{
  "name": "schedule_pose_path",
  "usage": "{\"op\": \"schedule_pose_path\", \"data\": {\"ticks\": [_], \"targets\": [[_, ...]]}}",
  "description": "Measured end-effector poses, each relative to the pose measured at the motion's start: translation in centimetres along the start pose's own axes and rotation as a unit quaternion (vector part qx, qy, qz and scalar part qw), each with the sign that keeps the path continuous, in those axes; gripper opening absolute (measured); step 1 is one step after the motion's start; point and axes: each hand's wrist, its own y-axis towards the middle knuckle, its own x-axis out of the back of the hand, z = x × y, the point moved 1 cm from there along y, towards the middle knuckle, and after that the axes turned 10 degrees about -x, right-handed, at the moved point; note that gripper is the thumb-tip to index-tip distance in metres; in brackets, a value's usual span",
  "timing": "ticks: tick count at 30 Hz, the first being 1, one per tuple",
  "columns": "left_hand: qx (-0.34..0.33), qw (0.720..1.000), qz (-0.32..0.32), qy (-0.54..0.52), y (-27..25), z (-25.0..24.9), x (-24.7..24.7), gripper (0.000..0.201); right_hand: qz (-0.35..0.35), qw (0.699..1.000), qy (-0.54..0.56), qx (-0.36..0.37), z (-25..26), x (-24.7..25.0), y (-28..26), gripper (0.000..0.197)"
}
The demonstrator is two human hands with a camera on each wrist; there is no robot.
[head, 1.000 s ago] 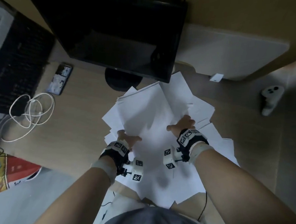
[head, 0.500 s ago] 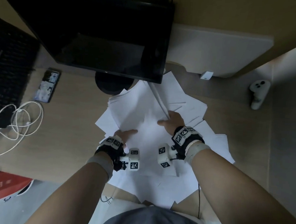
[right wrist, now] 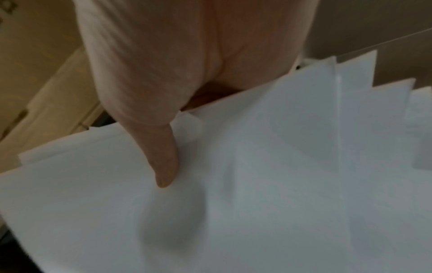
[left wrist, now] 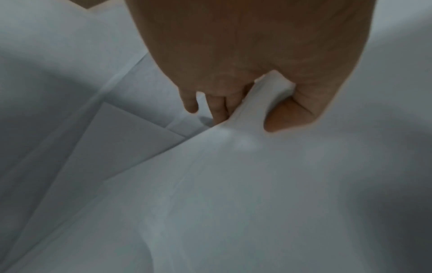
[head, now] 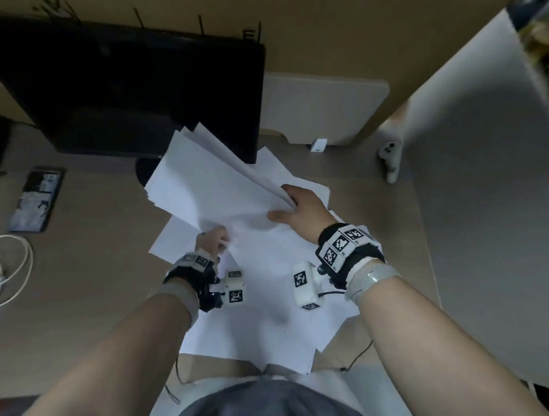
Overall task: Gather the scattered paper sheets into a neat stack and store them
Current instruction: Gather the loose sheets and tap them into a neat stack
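Gripping lifted bundle of sheets point(head: 204, 185) with both hands above desk point(head: 82, 261), loose sheets point(head: 260, 328) lying underneath. Head view showing us monitor point(head: 123, 85) behind; wrist views missing it. We are seeing left hand point(left wrist: 245, 77) pinching bundle corner, right hand point(right wrist: 163, 110) clamping edge, thumb on top, fingers hidden below.

No readable text; only coded square markers on the wrist bands point(head: 344, 243)
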Motion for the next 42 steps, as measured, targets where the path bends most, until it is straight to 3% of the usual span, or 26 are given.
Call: {"op": "schedule_pose_path", "data": {"ticks": [1,6,9,10,14,16,18,21,24,28,31,33,38,40,42], "targets": [[-0.006,1.000,0.012,-0.006,-0.5,-0.3,-0.1,0.009,-0.019,1.000,0.017,0.003,-0.2,0.5,-0.9,0.015],[-0.069,0.994,0.071,-0.051,-2.9,-1.8,-0.8,0.015,-0.101,0.975,0.177,-0.085,-3.7,2.7,-4.6,0.035],[-0.115,0.979,0.125,0.113,-3.9,-3.0,-2.7,0.051,-0.146,0.947,0.243,-0.154,-7.1,2.8,-6.4,0.068],[-0.123,0.967,0.136,0.175,-4.6,-3.2,-3.6,0.054,-0.158,0.936,0.256,-0.182,-8.3,2.6,-7.1,0.073],[-0.116,0.903,0.156,0.382,-6.4,-1.7,-7.7,0.050,-0.160,0.898,0.277,-0.303,-14.8,1.0,-9.4,0.057],[-0.113,0.880,0.152,0.437,-6.9,-0.1,-9.0,0.051,-0.138,0.881,0.290,-0.348,-17.8,-0.2,-10.1,0.068],[-0.103,0.873,0.142,0.456,-7.0,1.6,-9.9,0.053,-0.111,0.873,0.291,-0.376,-20.7,-1.3,-10.4,0.081],[-0.085,0.877,0.126,0.456,-7.4,3.4,-10.9,0.052,-0.110,0.864,0.286,-0.399,-23.8,-1.7,-11.2,0.069],[-0.073,0.860,0.124,0.489,-7.1,4.6,-11.2,0.039,-0.149,0.847,0.315,-0.401,-25.6,-1.3,-11.5,0.060],[-0.034,0.849,0.154,0.504,-7.5,5.8,-10.2,0.037,-0.162,0.831,0.334,-0.414,-26.3,-1.4,-11.6,0.038],[-0.003,0.854,0.166,0.493,-7.9,6.6,-8.3,0.042,-0.195,0.812,0.330,-0.440,-26.4,-2.8,-11.2,0.024],[0.008,0.859,0.163,0.485,-7.5,7.4,-6.3,0.046,-0.232,0.795,0.321,-0.459,-25.3,-3.5,-11.6,0.039],[0.009,0.910,0.141,0.391,-6.9,6.4,-2.4,0.022,-0.253,0.794,0.258,-0.488,-21.3,-5.9,-12.4,0.079],[-0.010,0.933,0.143,0.330,-7.2,5.3,-1.3,0.029,-0.286,0.783,0.246,-0.494,-19.3,-7.7,-12.3,0.092],[-0.017,0.958,0.138,0.252,-7.9,4.2,-0.3,0.039,-0.275,0.801,0.243,-0.473,-17.3,-9.3,-12.7,0.091]]}}
